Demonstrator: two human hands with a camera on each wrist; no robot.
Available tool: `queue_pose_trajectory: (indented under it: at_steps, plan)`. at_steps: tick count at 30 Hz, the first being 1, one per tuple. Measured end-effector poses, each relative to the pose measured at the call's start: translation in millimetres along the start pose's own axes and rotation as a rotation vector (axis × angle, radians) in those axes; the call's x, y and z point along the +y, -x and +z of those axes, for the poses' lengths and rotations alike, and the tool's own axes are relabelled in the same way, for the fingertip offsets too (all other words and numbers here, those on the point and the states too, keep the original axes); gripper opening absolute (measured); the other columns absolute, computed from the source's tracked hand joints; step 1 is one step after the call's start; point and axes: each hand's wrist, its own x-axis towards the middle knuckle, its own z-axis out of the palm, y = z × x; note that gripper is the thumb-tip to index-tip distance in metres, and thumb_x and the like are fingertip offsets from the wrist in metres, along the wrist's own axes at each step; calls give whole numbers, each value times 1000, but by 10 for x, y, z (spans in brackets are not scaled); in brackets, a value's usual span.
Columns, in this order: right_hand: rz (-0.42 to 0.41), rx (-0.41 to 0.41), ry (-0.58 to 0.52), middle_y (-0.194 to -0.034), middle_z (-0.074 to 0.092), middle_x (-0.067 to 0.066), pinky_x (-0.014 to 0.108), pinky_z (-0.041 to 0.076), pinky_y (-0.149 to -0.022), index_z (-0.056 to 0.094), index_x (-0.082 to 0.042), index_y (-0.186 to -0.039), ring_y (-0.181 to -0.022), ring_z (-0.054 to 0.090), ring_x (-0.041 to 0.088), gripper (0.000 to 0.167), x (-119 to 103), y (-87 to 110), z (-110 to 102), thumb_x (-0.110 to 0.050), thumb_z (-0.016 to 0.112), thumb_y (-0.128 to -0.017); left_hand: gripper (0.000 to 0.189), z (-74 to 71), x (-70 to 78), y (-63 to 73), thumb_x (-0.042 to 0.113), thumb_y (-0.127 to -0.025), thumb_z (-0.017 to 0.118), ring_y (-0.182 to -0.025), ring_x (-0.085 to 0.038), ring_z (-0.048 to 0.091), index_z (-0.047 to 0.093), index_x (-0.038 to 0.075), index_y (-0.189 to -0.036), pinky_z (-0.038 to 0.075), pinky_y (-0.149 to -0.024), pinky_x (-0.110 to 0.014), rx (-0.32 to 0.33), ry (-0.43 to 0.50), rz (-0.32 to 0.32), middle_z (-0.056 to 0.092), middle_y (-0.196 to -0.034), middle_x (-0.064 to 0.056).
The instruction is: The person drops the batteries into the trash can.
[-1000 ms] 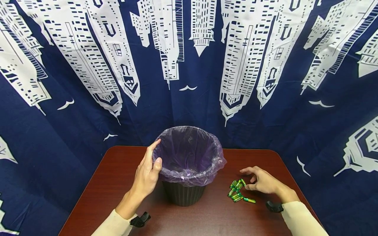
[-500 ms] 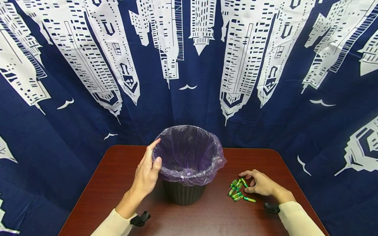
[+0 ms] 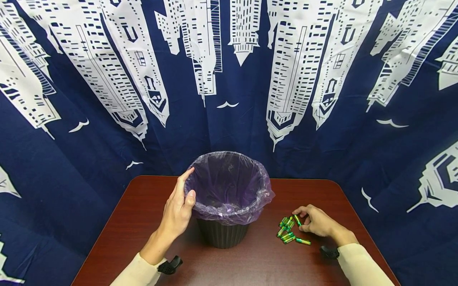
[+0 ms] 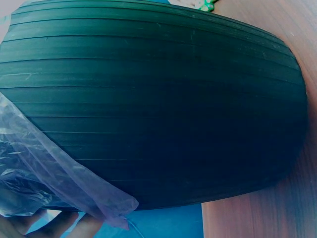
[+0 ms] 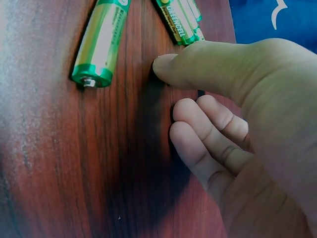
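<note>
A dark ribbed trash can stands upright on the table, lined with a translucent purple bag folded over its rim. My left hand grips the can's left side, index finger and thumb at the rim. The left wrist view shows the can's ribbed wall and fingers by the bag's loose edge. On the right, my right hand pinches a green and gold battery between thumb and index finger. Several like batteries lie beside it. In the right wrist view, the thumb hides the index finger.
The brown wooden table has rounded far corners. Behind it hangs a navy curtain with white upside-down buildings. One battery lies apart from the pile, at its near right. Black bands sit on both wrists.
My right hand has closed its thumb and index finger on the battery at the pile's edge, which has turned slightly. The left hand keeps its place on the trash can.
</note>
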Motion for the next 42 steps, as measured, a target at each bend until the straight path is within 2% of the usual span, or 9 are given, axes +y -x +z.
queue_pose_trajectory:
  at_steps: [12,26,34,42]
  plan:
    - [-36,16,-33,-116,69,15,21,58,-74,75,-2,-136,-85,66,-2,51,43,-1,1,-2,95,-89,65,2,1,0,48,-117,49,-151,-46,68,47,25,-177,62,-106,-78,6,1,8,55,-181,-10]
    - [-17,48,-28,-117,72,20,22,59,-72,75,3,-135,-81,69,1,50,84,-17,-7,0,93,-89,65,-4,8,-2,48,-117,49,-149,-46,69,47,25,-177,62,-103,-77,8,-6,7,55,-181,-9]
    - [-8,70,-45,-120,72,22,23,61,-72,73,4,-139,-82,73,1,51,35,0,-69,0,93,-92,65,-4,12,-1,47,-116,50,-152,-46,67,47,26,-177,62,-105,-78,4,-3,-2,55,-181,-10]
    - [-35,120,-37,-120,74,22,21,58,-69,72,6,-138,-77,68,1,50,-84,-8,-172,1,93,-92,65,-6,10,-2,50,-117,49,-154,-46,66,47,25,-177,61,-107,-79,4,-1,3,55,-180,-10]
